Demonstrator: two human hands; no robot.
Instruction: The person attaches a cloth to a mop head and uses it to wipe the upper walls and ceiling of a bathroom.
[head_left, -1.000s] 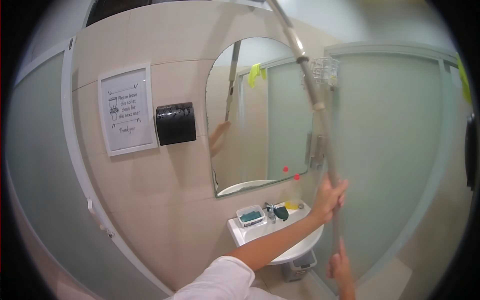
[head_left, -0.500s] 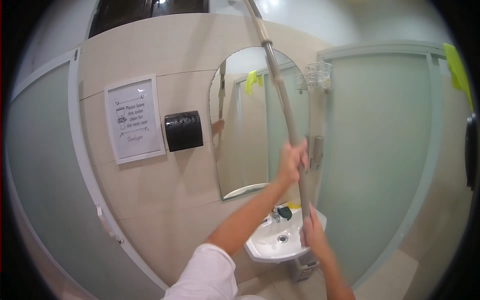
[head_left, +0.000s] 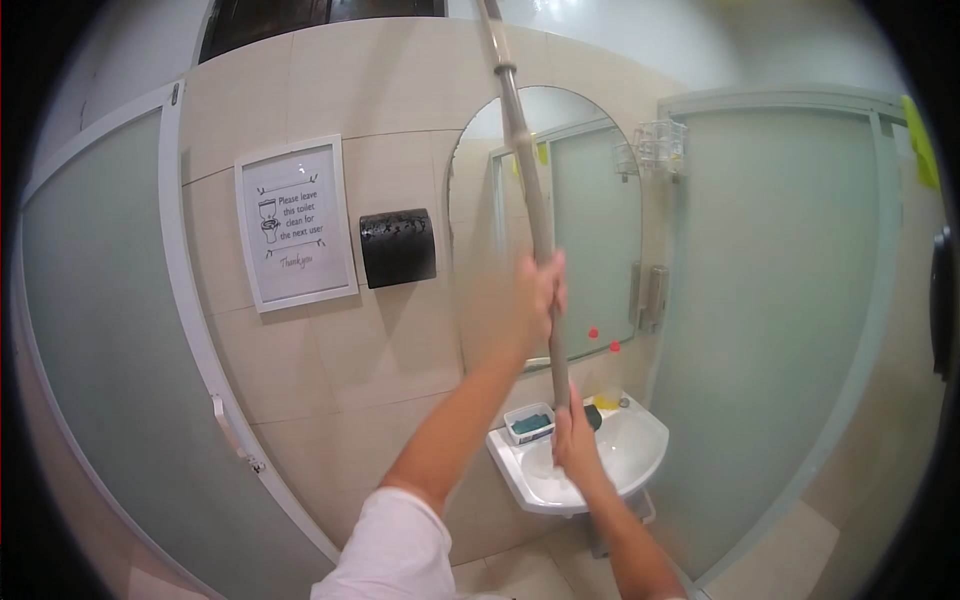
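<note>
A long grey-beige pole with a collar joint runs upward in front of the mirror. Its upper end lies beyond the top of the view, so what it carries is hidden. Higher up, my left hand is closed around the pole in front of the mirror's lower part. My right hand grips the lower end, over the white sink. Beside that hand, on the sink's back edge, sits a white tub with a green thing inside.
A framed sign and a black paper dispenser hang on the tiled wall, left of the mirror. Frosted doors stand at left and right. A wire rack and a soap dispenser are mounted right of the mirror.
Both hands have moved left and slightly up with the pole. The view has shifted, so the wall sits further right; the tub on the sink now shows.
</note>
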